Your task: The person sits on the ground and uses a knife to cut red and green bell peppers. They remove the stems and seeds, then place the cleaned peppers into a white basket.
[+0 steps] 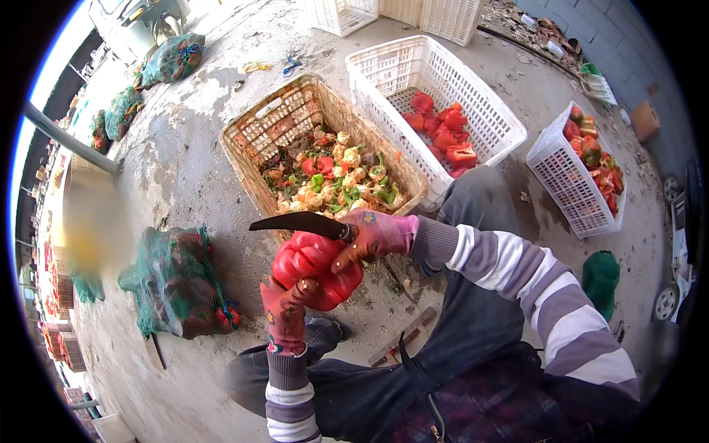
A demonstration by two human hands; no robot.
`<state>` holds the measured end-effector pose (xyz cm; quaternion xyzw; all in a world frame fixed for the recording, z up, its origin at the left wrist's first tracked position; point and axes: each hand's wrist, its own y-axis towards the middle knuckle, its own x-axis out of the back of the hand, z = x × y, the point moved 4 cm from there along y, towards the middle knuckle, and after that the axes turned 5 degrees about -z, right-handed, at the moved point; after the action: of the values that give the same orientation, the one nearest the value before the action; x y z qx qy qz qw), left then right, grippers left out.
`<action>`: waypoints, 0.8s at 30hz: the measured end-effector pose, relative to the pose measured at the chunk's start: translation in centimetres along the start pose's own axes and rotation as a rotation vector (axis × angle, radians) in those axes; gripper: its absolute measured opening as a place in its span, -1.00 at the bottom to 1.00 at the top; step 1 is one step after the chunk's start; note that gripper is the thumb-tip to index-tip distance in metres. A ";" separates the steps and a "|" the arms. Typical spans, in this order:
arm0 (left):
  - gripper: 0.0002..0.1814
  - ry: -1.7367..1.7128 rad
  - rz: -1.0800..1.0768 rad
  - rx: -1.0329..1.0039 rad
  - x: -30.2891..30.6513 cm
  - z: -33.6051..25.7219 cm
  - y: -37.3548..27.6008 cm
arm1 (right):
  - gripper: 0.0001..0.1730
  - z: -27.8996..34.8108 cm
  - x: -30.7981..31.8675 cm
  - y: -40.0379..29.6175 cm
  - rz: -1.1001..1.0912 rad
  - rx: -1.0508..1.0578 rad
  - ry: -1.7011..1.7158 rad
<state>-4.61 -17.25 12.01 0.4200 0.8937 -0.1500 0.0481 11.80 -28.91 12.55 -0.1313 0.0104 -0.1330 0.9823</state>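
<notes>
My left hand (288,307), in a flowered pink and red work glove, grips a large red bell pepper (310,263) from below. In my right hand (372,235), gloved alike, is a knife (302,222) with a dark curved blade pointing left across the top of the pepper. The right thumb presses on the pepper's skin. Just beyond my hands stands a dirty brown plastic crate (327,91) holding pepper cores (349,160), green stems and scraps. Beside it, a white plastic crate (382,111) contains several red pepper pieces (446,133).
To the right, a smaller white crate (570,191) is filled with red and greenish peppers. A stuffed green mesh sack (183,288) lies on the concrete floor at left; more sacks (174,58) lie farther off. White crates (451,19) stand at the back. A grey pole (72,138) crosses the left side.
</notes>
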 end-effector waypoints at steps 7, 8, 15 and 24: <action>-0.27 -0.059 0.123 0.025 0.0 1.5 1.1 | -0.65 -3.0 -0.5 0.1 0.072 -0.037 0.348; -0.25 -0.107 0.150 0.057 -0.4 1.4 1.2 | -0.65 -3.2 -0.4 0.0 0.100 -0.043 0.338; -0.30 -0.296 0.221 0.093 -1.7 2.3 1.4 | -0.64 -8.0 -0.5 -0.2 0.138 -0.180 0.523; -0.31 -0.838 0.372 0.194 -1.9 6.3 1.8 | -0.52 -10.5 -1.0 0.7 0.176 -0.259 0.943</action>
<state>-2.27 -19.57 6.01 0.4791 0.6886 -0.3782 0.3915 10.46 -30.64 2.24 -0.1764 0.4810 -0.0918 0.8538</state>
